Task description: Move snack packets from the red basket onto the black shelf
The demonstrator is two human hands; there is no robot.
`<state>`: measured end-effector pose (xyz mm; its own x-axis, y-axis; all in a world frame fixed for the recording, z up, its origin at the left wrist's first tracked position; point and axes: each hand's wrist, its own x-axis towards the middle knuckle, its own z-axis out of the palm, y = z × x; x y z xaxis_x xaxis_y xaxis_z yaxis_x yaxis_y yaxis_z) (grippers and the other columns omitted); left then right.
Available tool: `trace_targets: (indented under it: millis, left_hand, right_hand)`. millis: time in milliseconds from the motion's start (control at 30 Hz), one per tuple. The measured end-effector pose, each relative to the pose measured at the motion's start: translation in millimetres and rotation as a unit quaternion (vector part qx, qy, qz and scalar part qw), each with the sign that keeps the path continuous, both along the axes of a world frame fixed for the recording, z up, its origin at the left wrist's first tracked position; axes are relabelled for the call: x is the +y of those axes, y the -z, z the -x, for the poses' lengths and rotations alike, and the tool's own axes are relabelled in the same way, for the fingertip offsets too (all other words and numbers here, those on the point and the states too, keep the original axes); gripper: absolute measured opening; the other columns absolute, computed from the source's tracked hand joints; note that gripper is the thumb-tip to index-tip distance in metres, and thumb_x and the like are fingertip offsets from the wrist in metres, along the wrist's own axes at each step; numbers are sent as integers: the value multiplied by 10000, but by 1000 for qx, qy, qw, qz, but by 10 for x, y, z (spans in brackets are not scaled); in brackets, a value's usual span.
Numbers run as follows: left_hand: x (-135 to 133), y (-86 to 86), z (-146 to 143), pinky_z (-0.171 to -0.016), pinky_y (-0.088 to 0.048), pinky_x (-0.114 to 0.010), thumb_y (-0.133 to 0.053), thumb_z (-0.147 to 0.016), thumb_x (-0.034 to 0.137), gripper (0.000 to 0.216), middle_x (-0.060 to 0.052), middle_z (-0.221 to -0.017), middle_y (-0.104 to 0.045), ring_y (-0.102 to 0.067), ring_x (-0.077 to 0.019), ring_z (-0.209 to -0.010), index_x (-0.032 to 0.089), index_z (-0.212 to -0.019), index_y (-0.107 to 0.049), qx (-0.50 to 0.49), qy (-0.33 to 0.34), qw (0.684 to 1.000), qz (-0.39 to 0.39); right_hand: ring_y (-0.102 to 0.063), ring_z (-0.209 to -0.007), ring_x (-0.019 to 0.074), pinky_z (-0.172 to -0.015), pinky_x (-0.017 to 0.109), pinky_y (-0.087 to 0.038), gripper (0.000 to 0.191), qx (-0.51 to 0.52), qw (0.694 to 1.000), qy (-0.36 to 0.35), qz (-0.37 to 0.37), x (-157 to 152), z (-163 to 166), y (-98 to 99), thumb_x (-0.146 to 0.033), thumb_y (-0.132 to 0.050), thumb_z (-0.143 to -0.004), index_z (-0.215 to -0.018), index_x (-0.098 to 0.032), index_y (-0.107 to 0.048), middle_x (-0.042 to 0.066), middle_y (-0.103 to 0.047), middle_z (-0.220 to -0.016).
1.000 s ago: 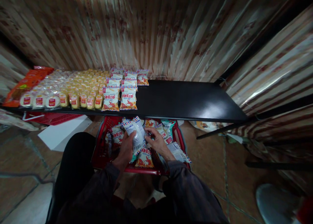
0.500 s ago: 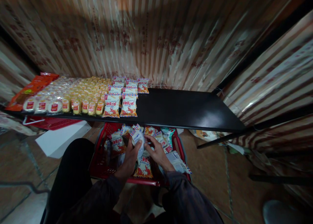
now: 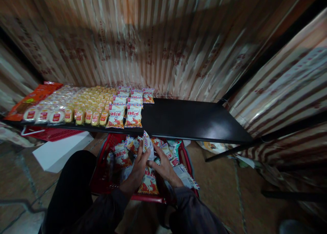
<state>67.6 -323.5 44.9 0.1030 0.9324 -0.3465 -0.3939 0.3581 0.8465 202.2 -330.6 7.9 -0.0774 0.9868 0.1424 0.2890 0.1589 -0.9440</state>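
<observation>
Both my hands are closed around one small snack bag (image 3: pixel 149 147) with a striped edge, held tilted above the basket. My left hand (image 3: pixel 139 165) grips its left side, and my right hand (image 3: pixel 163 165) presses on its right side. Beneath them is a red plastic basket (image 3: pixel 102 172) with several more snack bags, among them an orange-and-white one (image 3: pixel 148 183) at the front and a green one (image 3: pixel 175 147) at the right. On the black shelf (image 3: pixel 189 119) just beyond, matching snack bags (image 3: pixel 116 116) stand in rows.
Left on the shelf lie many wrapped small cakes (image 3: pixel 88 114) and an orange package (image 3: pixel 33 101). The shelf's front edge overhangs the basket's far side. A white box (image 3: pixel 62 152) and a second red basket (image 3: pixel 55 133) are below left. A black frame bar (image 3: pixel 230 150) slants at right.
The bag between my hands has turned, its striped end now pointing up. My right fingers have straightened along its side. The view has shifted slightly.
</observation>
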Motion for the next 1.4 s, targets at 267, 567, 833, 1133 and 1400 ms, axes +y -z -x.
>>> trace_targets:
  millis: [267, 567, 833, 1133, 1400]
  left_hand:
    - [102, 151, -166, -1164, -178, -330, -802, -653, 286, 730, -110, -1503, -364, -215, -263, -1437, 220, -1305, -479, 27, -16, 999, -39]
    - [108, -16, -152, -1133, -260, -346, -768, -670, 225, 552, -94, -1388, -511, -380, -264, -1354, 217, -1189, -579, 58, -4, 997, -56]
    - [210, 90, -56, -988, -433, -376, -777, -686, 282, 375, -77, -1016, -708, -644, -239, -972, 209, -1035, -660, 78, 23, 994, -74]
    - [272, -54, -5, -888, -503, -365, -718, -730, 451, 352, -80, -980, -723, -662, -239, -937, 188, -958, -661, 18, 102, 992, -71]
    - [360, 124, -71, -906, -477, -400, -750, -701, 415, 371, -106, -1013, -698, -647, -249, -951, 175, -957, -633, 35, 74, 995, -56]
  right_hand:
    - [-430, -1289, 302, -1110, 488, -309, 656, -32, 997, 44, -49, 10, 38, 68, -313, -720, -707, -1323, -224, -512, 114, -530, -1323]
    - [-530, -1181, 289, -1048, 458, -386, 553, 90, 990, 108, 16, 32, 11, -23, -361, -716, -717, -1228, -220, -559, 83, -604, -1232]
    - [-628, -1076, 285, -918, 433, -507, 590, 336, 930, 91, 119, -15, 71, -134, -411, -700, -723, -1270, -277, -522, 55, -673, -1170]
    - [-696, -911, 292, -771, 422, -557, 580, 371, 903, 112, 185, -14, 27, -128, -405, -718, -673, -1217, -279, -561, 36, -717, -1064]
    - [-670, -980, 314, -819, 472, -540, 464, 328, 925, 89, 171, 31, -22, -115, -502, -675, -761, -1148, -258, -595, 74, -702, -1096]
